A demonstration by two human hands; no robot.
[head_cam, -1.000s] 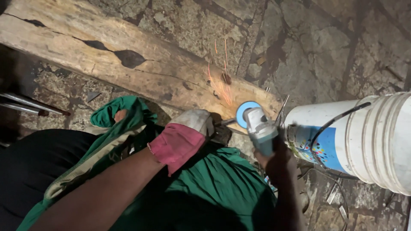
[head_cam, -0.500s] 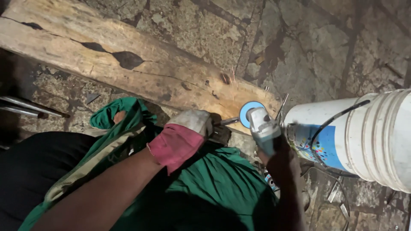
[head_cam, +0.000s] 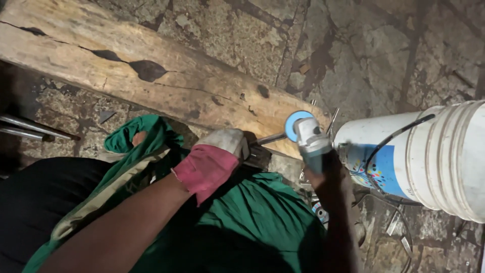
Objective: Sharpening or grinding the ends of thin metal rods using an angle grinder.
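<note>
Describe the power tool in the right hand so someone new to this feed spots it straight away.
Find the long wooden beam lying across the stone floor, then the white bucket on its side. Between them, the right hand grips an angle grinder, the only thing there with a round blue disc.

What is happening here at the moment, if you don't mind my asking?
A person crouches over a stone floor. The left hand, in a pink and grey glove, grips a thin metal rod against the end of a rough wooden beam. The right hand holds an angle grinder, its blue disc at the rod's tip. No sparks show. A white plastic bucket lies on its side at the right, and green cloth covers the lap.
</note>
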